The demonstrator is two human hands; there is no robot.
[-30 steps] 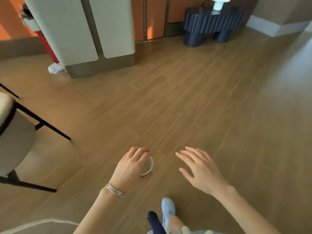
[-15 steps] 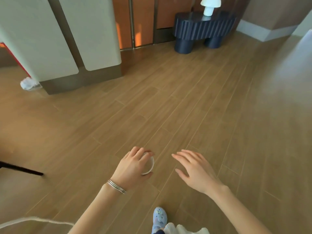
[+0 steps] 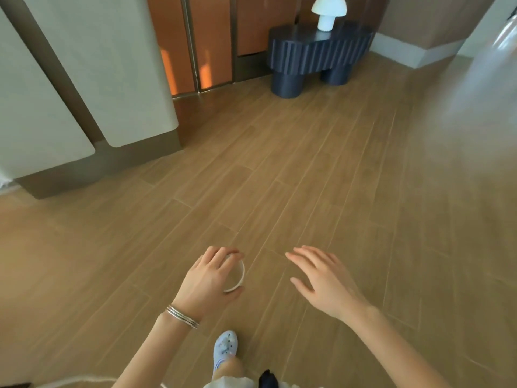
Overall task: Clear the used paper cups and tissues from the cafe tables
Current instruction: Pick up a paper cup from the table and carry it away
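Our left hand (image 3: 208, 278) wraps a used paper cup (image 3: 236, 275), likely carrying it off for disposal; our right hand (image 3: 321, 275) hangs empty, fingers spread, over the wooden floor (image 3: 307, 177).

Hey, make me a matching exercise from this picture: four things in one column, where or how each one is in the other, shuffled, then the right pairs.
Things:
1. paper cup
2. right hand
3. white lamp
4. bracelets

Place or state:
A. on the dark blue side table
B. round the left wrist
C. gripped in the left hand
D. open, holding nothing

Pairs: 1-C, 2-D, 3-A, 4-B.
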